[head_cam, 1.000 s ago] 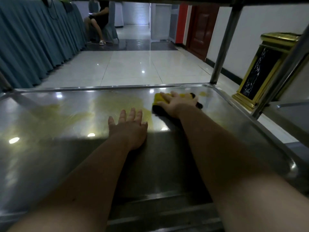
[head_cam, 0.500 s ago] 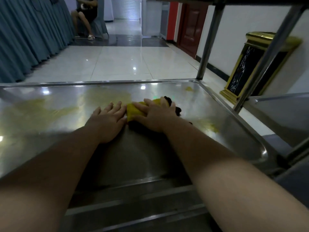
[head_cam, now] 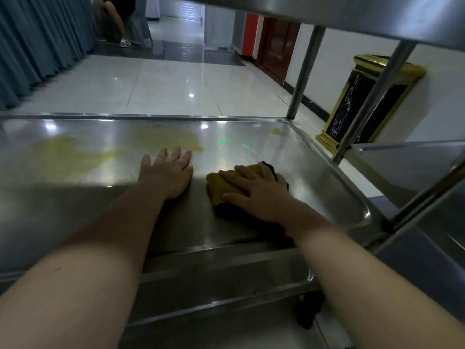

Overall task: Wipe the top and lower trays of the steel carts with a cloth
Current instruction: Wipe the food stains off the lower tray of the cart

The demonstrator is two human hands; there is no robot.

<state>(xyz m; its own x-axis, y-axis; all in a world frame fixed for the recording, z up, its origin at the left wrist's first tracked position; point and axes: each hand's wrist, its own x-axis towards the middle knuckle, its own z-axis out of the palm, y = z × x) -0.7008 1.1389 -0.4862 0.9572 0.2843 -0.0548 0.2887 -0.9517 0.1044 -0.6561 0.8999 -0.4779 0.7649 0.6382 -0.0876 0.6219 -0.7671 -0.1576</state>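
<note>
Our right grip (head_cam: 254,195) presses the yellow cloth (head_cam: 219,185), fingers flat. The stain (head_cam: 166,139) lies forward-left, just past our flat left grip (head_cam: 167,175).

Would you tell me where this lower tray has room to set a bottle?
Bare steel lies between the right hand and the tray's right rim, and left of the left hand, nearer than the yellow smear. Hands and cloth crowd the middle.
</note>
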